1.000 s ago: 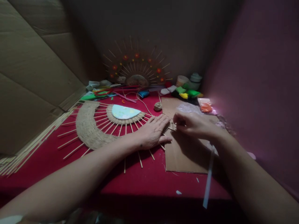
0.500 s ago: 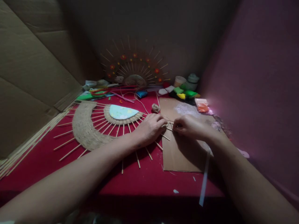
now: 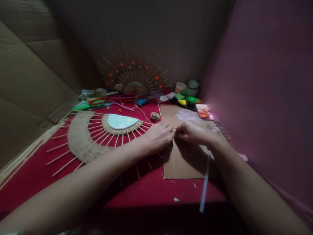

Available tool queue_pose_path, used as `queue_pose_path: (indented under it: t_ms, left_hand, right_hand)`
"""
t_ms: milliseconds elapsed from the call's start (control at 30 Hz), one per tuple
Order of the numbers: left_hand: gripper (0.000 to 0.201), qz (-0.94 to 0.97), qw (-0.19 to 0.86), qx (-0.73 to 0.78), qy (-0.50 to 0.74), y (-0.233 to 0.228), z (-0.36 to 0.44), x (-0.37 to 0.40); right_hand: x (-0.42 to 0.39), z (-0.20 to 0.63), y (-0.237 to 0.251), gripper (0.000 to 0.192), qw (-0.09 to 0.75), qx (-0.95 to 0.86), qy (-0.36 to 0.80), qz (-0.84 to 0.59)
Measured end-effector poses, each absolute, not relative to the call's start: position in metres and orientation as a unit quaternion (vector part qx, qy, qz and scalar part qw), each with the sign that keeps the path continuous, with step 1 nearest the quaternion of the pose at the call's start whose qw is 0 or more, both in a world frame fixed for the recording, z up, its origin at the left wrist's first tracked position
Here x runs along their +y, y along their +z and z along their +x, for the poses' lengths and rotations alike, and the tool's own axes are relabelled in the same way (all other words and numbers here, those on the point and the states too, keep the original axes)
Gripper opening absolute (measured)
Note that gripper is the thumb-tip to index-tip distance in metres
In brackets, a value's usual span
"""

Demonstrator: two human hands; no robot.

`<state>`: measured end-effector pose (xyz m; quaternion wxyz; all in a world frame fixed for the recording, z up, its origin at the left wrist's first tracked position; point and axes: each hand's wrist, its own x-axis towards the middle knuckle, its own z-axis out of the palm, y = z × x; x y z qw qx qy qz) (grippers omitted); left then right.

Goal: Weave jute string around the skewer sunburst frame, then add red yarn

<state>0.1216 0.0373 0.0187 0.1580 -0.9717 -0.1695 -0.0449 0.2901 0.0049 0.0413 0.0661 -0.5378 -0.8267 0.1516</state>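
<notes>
The left hand (image 3: 157, 137) rests knuckles-up on the right end of the woven fan piece (image 3: 97, 135), fingers curled together over its sticks. The right hand (image 3: 193, 132) meets it fingertip to fingertip, pinched on a thin stick above the cardboard sheet (image 3: 186, 160) near the right edge of the red surface (image 3: 151, 189).

Two hands — left hand (image 3: 157, 137), right hand (image 3: 193, 133) — two stick fans (image 3: 97, 133) (image 3: 133, 75), one twine ball (image 3: 155, 116), one cardboard sheet (image 3: 186, 160).
</notes>
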Motion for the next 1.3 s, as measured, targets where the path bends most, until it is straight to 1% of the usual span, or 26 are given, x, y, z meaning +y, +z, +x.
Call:
queue_pose_path:
  t_ms: [233,400,533,633,700,800,867,967,1000,1033,1100,1200,1267,1300]
  left_hand:
    - [0.026,-0.974,0.15,-0.171,-0.017,0.018,0.123,0.041]
    - [0.025,-0.97,0.159,-0.183,-0.019,0.019,0.121,0.043]
    - [0.023,-0.97,0.149,-0.188,-0.03,0.019,0.122,0.044]
    - [0.021,-0.973,0.132,-0.183,-0.047,0.017,0.122,0.046]
    - [0.02,-0.974,0.085,-0.194,-0.08,0.016,0.12,0.048]
    - [0.017,-0.968,-0.003,-0.214,-0.128,0.015,0.115,0.051]
    - [0.012,-0.965,-0.084,-0.2,-0.149,0.017,0.109,0.053]
    - [0.011,-0.94,-0.222,-0.198,-0.166,0.021,0.102,0.054]
    - [0.011,-0.932,-0.245,-0.21,-0.166,0.022,0.101,0.054]
    - [0.012,-0.927,-0.252,-0.225,-0.165,0.023,0.1,0.054]
    - [0.013,-0.925,-0.232,-0.255,-0.159,0.025,0.1,0.051]
    - [0.013,-0.923,-0.19,-0.3,-0.148,0.028,0.101,0.047]
    - [0.013,-0.912,-0.19,-0.333,-0.146,0.029,0.1,0.045]
    - [0.012,-0.905,-0.198,-0.345,-0.148,0.03,0.099,0.045]
  right_hand:
    - [0.002,0.292,0.044,0.022,0.034,-0.819,0.124,-0.559]
    - [-0.001,0.291,0.042,0.02,0.013,-0.821,0.093,-0.564]
    - [-0.006,0.283,0.046,0.019,0.01,-0.844,0.108,-0.525]
    - [-0.009,0.276,0.049,0.02,0.022,-0.861,0.132,-0.491]
    - [-0.009,0.274,0.048,0.018,0.045,-0.863,0.123,-0.487]
    - [-0.007,0.273,0.041,0.016,0.09,-0.867,0.056,-0.486]
    - [-0.005,0.273,0.036,0.018,0.117,-0.877,-0.004,-0.466]
    - [-0.004,0.27,0.031,0.02,0.14,-0.885,-0.07,-0.439]
    - [-0.004,0.269,0.03,0.021,0.146,-0.885,-0.085,-0.433]
    - [-0.003,0.269,0.03,0.021,0.154,-0.884,-0.096,-0.43]
    - [-0.001,0.27,0.029,0.02,0.181,-0.876,-0.122,-0.43]
    - [0.004,0.275,0.03,0.024,0.273,-0.817,-0.168,-0.479]
    - [0.006,0.278,0.03,0.023,0.326,-0.764,-0.168,-0.531]
    - [0.007,0.28,0.03,0.021,0.33,-0.749,-0.149,-0.554]
